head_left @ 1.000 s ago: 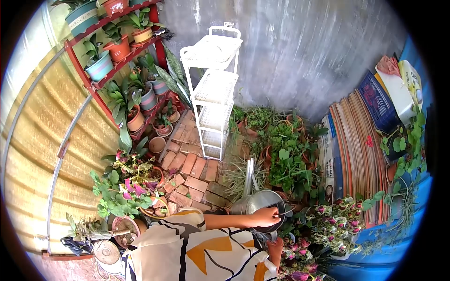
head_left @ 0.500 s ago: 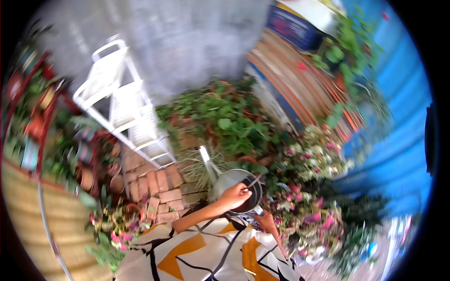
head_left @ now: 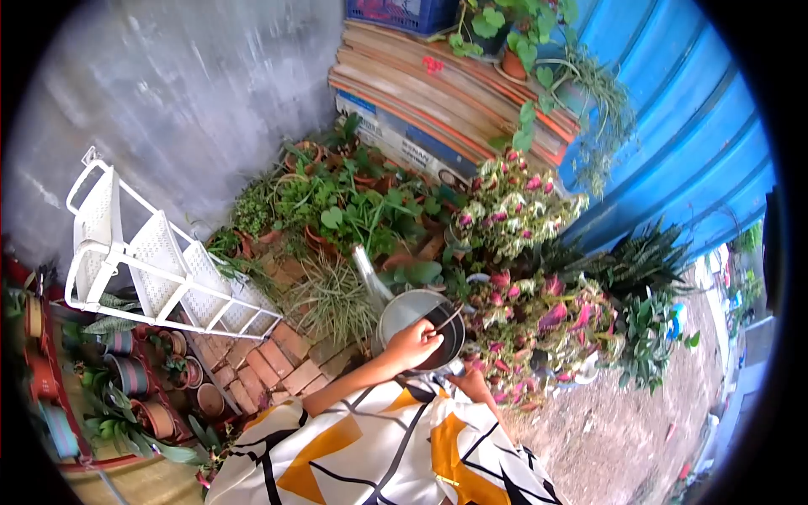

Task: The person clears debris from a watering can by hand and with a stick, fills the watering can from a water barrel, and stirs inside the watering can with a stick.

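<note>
A grey metal watering can (head_left: 394, 320) stands out in front of my body, its spout pointing up and to the left and its round opening facing up. My left hand (head_left: 412, 345) is closed over the opening, pinching a thin curved brown piece (head_left: 449, 318) that crosses the rim. Whether that piece is a stick or part of the can cannot be made out. At the can's near right side, my right hand (head_left: 473, 385) is closed round its rear handle, with the fingers partly hidden. The inside of the can looks dark.
A white step ladder (head_left: 160, 269) leans at the left, above red racks of potted plants. Spiky grass (head_left: 335, 303) and brick paving (head_left: 273, 362) lie beside the can. Pink-leaved plants (head_left: 551, 324) crowd its right. Stacked boards (head_left: 438, 84) stand behind, near a blue corrugated wall (head_left: 673, 126).
The view has turned to the right, so the ladder, boards and plants appear farther left. Both hands keep their hold at the can, which stays in front of me.
</note>
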`<state>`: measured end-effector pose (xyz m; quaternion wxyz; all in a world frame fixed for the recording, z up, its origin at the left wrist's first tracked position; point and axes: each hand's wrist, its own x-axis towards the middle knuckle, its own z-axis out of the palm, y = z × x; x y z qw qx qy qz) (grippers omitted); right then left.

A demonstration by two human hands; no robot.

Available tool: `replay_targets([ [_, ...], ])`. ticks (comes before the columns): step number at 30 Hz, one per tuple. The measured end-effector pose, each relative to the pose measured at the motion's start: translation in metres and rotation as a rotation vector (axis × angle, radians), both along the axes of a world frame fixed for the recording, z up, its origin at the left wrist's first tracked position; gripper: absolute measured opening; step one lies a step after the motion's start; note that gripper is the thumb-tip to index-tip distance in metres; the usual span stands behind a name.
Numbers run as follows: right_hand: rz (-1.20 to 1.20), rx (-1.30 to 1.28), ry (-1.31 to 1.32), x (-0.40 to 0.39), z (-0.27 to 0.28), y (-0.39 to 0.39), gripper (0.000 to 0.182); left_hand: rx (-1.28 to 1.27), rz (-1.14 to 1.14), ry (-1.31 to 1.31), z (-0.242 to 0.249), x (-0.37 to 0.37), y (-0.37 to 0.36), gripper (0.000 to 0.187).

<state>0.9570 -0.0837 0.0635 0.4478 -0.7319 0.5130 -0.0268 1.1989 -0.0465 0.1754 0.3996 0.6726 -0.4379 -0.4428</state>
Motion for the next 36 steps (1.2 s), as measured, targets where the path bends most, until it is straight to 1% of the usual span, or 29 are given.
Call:
replay_targets([
  [1, -0.038, 0.016, -0.014, 0.005, 0.010, 0.004, 0.050, -0.011, -0.012, 0.010, -0.004, 0.001, 0.000, 0.032],
  [4, -0.052, 0.010, 0.040, 0.012, 0.028, 0.010, 0.054, -0.005, -0.022, 0.011, -0.002, -0.002, 0.000, 0.030],
  [5, -0.029, -0.030, 0.027, 0.000, -0.001, 0.011, 0.057, 0.002, -0.027, 0.014, -0.004, -0.003, 0.000, 0.030],
  [6, -0.053, -0.028, 0.007, -0.005, -0.015, 0.014, 0.058, 0.008, -0.033, 0.017, -0.006, -0.004, 0.000, 0.030],
  [9, -0.043, 0.052, 0.089, 0.004, 0.013, 0.016, 0.059, 0.074, -0.066, -0.005, -0.003, -0.002, -0.001, 0.032],
  [10, -0.032, 0.030, 0.093, 0.002, 0.008, 0.017, 0.058, 0.095, -0.072, -0.012, -0.006, -0.002, -0.001, 0.032],
  [12, -0.024, -0.049, 0.110, -0.001, 0.001, 0.020, 0.043, 0.112, -0.067, -0.006, -0.007, -0.004, -0.001, 0.033],
  [14, -0.029, -0.047, 0.114, -0.002, -0.001, 0.022, 0.044, 0.127, -0.062, 0.002, -0.008, -0.005, 0.000, 0.033],
  [16, -0.054, 0.025, 0.127, -0.007, 0.003, 0.020, 0.044, 0.113, -0.034, -0.010, -0.008, -0.010, 0.000, 0.034],
  [18, -0.021, -0.010, 0.161, -0.009, 0.001, 0.019, 0.046, 0.154, -0.018, -0.002, -0.005, -0.015, -0.001, 0.034],
  [19, 0.004, 0.070, 0.196, -0.008, 0.012, 0.014, 0.048, 0.159, 0.001, 0.008, -0.007, -0.017, 0.000, 0.034],
  [22, 0.064, 0.049, 0.133, -0.020, 0.007, 0.010, 0.054, 0.168, 0.052, 0.031, -0.022, -0.031, 0.001, 0.033],
  [23, 0.086, 0.125, 0.130, -0.016, 0.023, 0.005, 0.055, 0.176, 0.053, 0.014, -0.020, -0.033, 0.000, 0.032],
  [24, 0.097, 0.151, 0.139, -0.024, 0.013, 0.002, 0.054, 0.187, 0.055, -0.004, -0.017, -0.037, 0.000, 0.032],
  [26, 0.112, 0.245, -0.026, -0.031, 0.016, -0.004, 0.049, 0.123, 0.101, -0.019, -0.021, -0.048, 0.002, 0.030],
  [27, 0.043, 0.432, -0.092, -0.037, 0.021, -0.007, 0.040, 0.127, 0.108, -0.004, -0.023, -0.053, 0.002, 0.029],
  [28, -0.015, 0.645, -0.169, -0.044, 0.020, -0.010, 0.034, 0.131, 0.116, 0.014, -0.022, -0.056, 0.002, 0.027],
  [30, -0.188, 0.865, -0.223, -0.047, 0.028, -0.016, 0.038, 0.132, 0.133, -0.040, -0.016, -0.066, 0.001, 0.027],
  [31, -0.213, 0.925, -0.197, -0.046, 0.038, -0.021, 0.044, 0.147, 0.123, -0.050, -0.012, -0.072, 0.001, 0.028],
  [32, -0.232, 0.891, -0.158, -0.047, 0.031, -0.020, 0.046, 0.162, 0.113, -0.060, -0.007, -0.079, 0.001, 0.029],
  [34, -0.178, 0.867, -0.029, -0.049, 0.023, -0.024, 0.048, 0.147, 0.091, -0.137, 0.004, -0.093, 0.001, 0.032],
  [36, -0.202, 0.835, -0.012, -0.051, 0.020, -0.024, 0.049, 0.083, 0.052, -0.198, 0.005, -0.105, 0.002, 0.033],
])
